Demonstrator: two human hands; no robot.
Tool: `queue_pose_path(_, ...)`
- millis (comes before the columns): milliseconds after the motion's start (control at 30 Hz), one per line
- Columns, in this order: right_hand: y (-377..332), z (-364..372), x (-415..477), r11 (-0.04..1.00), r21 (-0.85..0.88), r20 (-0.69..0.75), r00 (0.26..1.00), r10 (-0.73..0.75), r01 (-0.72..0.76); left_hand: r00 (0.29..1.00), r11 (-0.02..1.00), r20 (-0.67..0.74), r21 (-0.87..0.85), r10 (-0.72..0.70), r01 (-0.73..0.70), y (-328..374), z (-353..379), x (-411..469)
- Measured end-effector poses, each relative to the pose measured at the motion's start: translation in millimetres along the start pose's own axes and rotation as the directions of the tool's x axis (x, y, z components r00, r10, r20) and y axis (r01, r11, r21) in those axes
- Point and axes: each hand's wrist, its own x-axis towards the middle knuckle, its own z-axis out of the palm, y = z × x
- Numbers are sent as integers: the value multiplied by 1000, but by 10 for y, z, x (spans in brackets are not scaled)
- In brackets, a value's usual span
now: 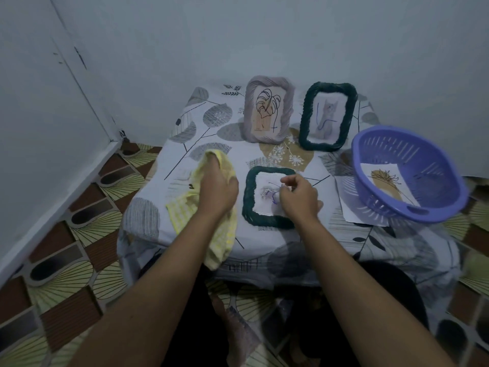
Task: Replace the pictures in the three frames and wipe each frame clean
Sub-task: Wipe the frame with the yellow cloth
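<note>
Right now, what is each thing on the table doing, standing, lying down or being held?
Grey frame: standing, filled.
Back green frame: standing, filled.
Front green frame: lying flat, filled.
Yellow cloth: gripped by the left hand.
Right hand: fingers curled over the front green frame.
Purple basket: sits on paper, drawing inside.

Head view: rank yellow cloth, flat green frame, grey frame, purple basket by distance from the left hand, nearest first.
1. yellow cloth: gripped in the left hand.
2. flat green frame: lying just to its right.
3. grey frame: standing behind, toward the wall.
4. purple basket: far right of the table.
</note>
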Motion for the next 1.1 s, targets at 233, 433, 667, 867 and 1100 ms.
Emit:
queue_pose_path(233, 339, -146, 74, 928, -372, 80, 995, 62, -28, 996, 961, -2, 266, 85, -81, -225, 434, -40)
queue_pose_path(433, 353, -127, 56, 935, -353, 103, 995, 15, 23, 958, 902, 213, 347, 192, -257, -316, 625, -69)
queue_pose_path(667, 210, -159, 159, 989, -29, 155, 977, 148, -145, 908, 962, 375, 114, 189, -247, -292, 593, -41)
queue_pose_path(867, 83, -213, 92, 681, 629, 379, 913, 153, -375, 983, 982, 44, -65, 177, -174, -216, 505, -139)
queue_pose_path(1100, 18, -163, -13, 525, 787, 375, 927, 7, -323, 989, 993, 138, 99, 55, -70, -115, 431, -56)
